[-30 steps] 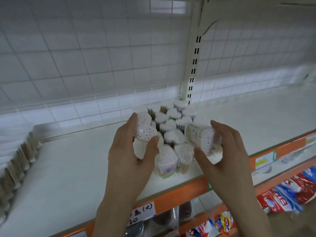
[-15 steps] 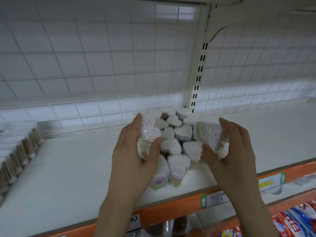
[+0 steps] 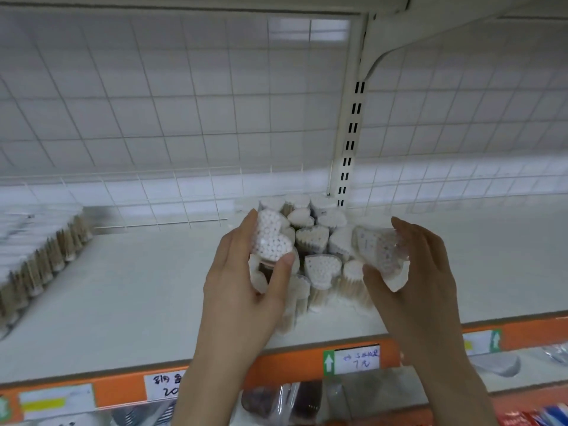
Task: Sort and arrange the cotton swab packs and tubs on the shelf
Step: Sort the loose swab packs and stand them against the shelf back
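Left hand: the left hand (image 3: 246, 290) grips a heart-shaped tub (image 3: 272, 241) of cotton swabs, thumb curled across its front edge and fingers behind, the white swab tips facing the camera.
Right hand: the right hand (image 3: 412, 281) holds a second heart-shaped tub (image 3: 379, 250) tipped on its side, pinched between thumb below and fingers over the top.
Held tubs: both are raised off the shelf, one on either side of the cluster, just in front of it.
Cluster: a group of heart-shaped tubs (image 3: 313, 238) stands upright on the white shelf (image 3: 138, 287), packed close together and running back toward the slotted upright post (image 3: 350, 139).
Left edge: rows of clear swab packs (image 3: 33, 256) lie stacked at the far left of the shelf, well apart from the tubs.
Backdrop: a white wire grid panel (image 3: 184, 103) lines the rear.
Front rail: an orange shelf edge (image 3: 276, 367) carries handwritten price tags (image 3: 356, 359), with blurred packaged goods on the tier below.
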A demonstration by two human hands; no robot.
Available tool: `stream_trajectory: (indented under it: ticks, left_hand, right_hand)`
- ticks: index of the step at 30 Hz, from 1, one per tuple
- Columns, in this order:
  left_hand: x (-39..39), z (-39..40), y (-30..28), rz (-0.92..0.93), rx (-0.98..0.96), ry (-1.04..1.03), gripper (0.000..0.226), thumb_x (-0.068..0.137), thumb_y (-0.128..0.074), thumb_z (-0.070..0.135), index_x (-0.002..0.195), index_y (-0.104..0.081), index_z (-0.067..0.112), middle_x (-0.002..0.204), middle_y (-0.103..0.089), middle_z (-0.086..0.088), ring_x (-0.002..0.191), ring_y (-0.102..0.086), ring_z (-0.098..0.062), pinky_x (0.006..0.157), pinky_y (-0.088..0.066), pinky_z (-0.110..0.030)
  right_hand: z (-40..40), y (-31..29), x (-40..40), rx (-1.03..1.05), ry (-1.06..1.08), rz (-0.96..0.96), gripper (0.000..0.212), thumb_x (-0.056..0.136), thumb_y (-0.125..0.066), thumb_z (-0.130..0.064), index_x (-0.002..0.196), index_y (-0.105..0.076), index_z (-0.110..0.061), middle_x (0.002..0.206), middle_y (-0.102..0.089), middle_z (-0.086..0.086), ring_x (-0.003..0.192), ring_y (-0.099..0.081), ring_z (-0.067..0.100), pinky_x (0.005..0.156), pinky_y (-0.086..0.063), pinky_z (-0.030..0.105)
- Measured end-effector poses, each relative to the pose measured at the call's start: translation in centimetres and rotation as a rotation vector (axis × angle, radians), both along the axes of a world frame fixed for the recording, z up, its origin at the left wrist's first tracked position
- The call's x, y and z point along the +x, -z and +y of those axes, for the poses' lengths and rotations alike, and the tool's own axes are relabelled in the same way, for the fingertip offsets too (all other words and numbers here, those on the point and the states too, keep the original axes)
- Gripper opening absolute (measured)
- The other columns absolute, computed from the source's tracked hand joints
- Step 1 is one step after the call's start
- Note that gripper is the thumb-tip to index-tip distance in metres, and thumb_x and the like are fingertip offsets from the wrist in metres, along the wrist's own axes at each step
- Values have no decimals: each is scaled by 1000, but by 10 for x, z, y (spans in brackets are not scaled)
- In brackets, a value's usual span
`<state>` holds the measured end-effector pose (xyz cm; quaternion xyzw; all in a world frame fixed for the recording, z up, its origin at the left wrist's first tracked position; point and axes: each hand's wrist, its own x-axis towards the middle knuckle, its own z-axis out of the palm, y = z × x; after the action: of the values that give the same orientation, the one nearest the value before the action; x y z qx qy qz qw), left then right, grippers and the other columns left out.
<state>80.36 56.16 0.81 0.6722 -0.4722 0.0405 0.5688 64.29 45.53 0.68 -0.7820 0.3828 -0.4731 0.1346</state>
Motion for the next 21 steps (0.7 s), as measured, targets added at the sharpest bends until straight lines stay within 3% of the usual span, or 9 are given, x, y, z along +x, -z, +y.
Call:
stream_trajectory:
  ticks: [8, 12, 16, 19, 21]
  left_hand:
    - [-21, 3, -5, -11, -3, -5, 61, 80, -60, 46, 135, -34, 44, 114, -42, 45, 112, -47, 11, 93, -45, -21]
    - [-35, 2, -9, -23, -20, 12, 61, 78, -58, 51, 135, -39, 37, 120, -49, 31, 108, -54, 2, 88, -50, -25]
    - [-55, 1, -10, 7, 21, 75, 65, 74, -55, 56, 134, -44, 33, 125, -55, 20, 108, -57, -1, 88, -50, -24]
    - [-67, -1, -4, 62, 83, 115, 71, 67, -54, 59, 132, -45, 32, 106, -63, 22, 94, -61, 3, 77, -45, -6]
    - [-72, -3, 3, 63, 118, 129, 65, 66, -55, 57, 126, -48, 32, 94, -63, 25, 85, -62, 3, 72, -46, -8]
  right_hand:
    - [-2, 4, -10, -28, -42, -7, 62, 71, -68, -15, 130, -49, -11, 123, -47, 6, 100, -39, 1, 79, -27, 3]
    - [5, 0, -21, -79, -52, -38, 63, 71, -61, -28, 131, -49, -11, 120, -43, 4, 94, -36, -5, 73, -32, -1]
    - [8, 0, -40, -98, -62, -60, 68, 74, -53, -38, 136, -45, -12, 115, -38, -1, 95, -40, 0, 82, -31, -4]
    - [9, 7, -49, -54, -68, -51, 69, 74, -53, -40, 137, -43, -14, 113, -39, -6, 95, -43, 1, 82, -34, 0]
    - [10, 14, -52, -20, -68, -61, 69, 72, -53, -41, 136, -41, -16, 113, -40, -10, 97, -45, 4, 81, -36, 6]
